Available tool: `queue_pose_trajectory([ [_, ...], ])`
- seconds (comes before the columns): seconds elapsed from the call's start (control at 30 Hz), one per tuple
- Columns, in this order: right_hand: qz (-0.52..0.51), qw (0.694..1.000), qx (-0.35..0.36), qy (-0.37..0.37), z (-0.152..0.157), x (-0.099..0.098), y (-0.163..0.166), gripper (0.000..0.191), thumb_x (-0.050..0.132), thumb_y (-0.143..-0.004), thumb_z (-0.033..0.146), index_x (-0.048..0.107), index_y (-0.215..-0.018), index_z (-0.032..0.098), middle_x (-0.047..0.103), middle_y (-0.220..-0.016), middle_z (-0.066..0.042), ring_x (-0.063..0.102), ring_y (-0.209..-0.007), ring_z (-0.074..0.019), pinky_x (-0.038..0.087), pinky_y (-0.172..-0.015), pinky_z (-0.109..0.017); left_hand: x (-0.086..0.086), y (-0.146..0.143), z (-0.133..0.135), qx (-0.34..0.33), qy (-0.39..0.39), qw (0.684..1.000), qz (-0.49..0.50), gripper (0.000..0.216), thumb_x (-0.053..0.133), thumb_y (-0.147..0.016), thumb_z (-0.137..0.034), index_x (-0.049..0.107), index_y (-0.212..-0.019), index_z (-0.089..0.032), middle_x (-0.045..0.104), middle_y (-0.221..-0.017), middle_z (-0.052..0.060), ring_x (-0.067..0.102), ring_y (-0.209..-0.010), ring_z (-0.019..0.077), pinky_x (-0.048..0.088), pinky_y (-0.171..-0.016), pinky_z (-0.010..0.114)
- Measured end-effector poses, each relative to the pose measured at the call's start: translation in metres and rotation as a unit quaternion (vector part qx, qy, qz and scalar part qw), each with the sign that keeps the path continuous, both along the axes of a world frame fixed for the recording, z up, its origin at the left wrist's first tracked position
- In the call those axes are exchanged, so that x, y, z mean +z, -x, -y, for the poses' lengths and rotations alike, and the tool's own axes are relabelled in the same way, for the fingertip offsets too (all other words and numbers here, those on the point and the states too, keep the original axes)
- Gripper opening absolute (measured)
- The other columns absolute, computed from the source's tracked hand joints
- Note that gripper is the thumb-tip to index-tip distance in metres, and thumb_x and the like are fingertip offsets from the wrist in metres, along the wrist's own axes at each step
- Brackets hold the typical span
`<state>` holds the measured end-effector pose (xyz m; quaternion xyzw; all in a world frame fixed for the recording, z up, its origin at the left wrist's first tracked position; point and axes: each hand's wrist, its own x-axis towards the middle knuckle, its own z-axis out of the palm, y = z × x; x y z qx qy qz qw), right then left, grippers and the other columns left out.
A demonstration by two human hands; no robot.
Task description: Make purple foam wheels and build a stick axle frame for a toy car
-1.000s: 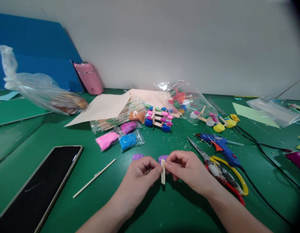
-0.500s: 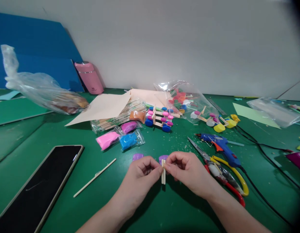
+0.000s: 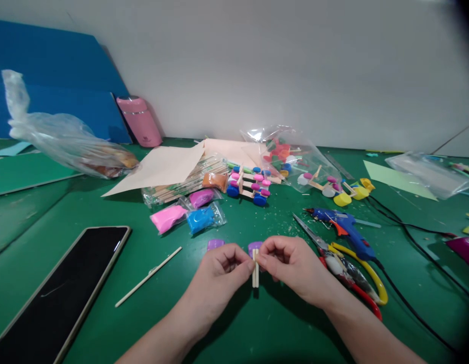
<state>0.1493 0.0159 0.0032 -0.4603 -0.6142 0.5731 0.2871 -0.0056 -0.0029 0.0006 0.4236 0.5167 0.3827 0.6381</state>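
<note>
Two short pale wooden sticks (image 3: 255, 275) stand side by side, pressed together, between my hands. My left hand (image 3: 221, 275) pinches them from the left with thumb and forefinger. From the right, my right hand (image 3: 293, 265) pinches the same pair near the upper end. Just beyond my fingertips lie a purple piece (image 3: 215, 244) and a second purple piece (image 3: 254, 247), partly hidden by my hands. To the left of my left hand a longer thin wooden stick (image 3: 149, 276) rests on the green table.
Scissors (image 3: 380, 283) and a blue glue gun (image 3: 344, 225) with its cable lie right of my right hand. A phone (image 3: 56, 298) is at the left. Farther back are clay packets (image 3: 200, 220), a wheeled stick model (image 3: 249, 187) and a pink flask (image 3: 140, 121).
</note>
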Motion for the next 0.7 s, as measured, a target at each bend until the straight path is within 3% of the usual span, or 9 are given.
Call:
queue_pose_trajectory([
  [0.7,0.003,1.0,0.021,0.008,0.0,0.0005,-0.0016,0.014,0.055,-0.077,0.027,0.055,-0.068,0.016,0.048,-0.058,0.004,0.041,-0.049,-0.007,0.032,-0.044,-0.018,0.0034,0.0011,-0.0002,-0.017,-0.003,1.0,0.018,0.017,0.061,-0.068,-0.023,0.054,-0.054,-0.015,0.047,-0.049,-0.005,0.035,-0.046,0.007,0.025,-0.044,0.02],
])
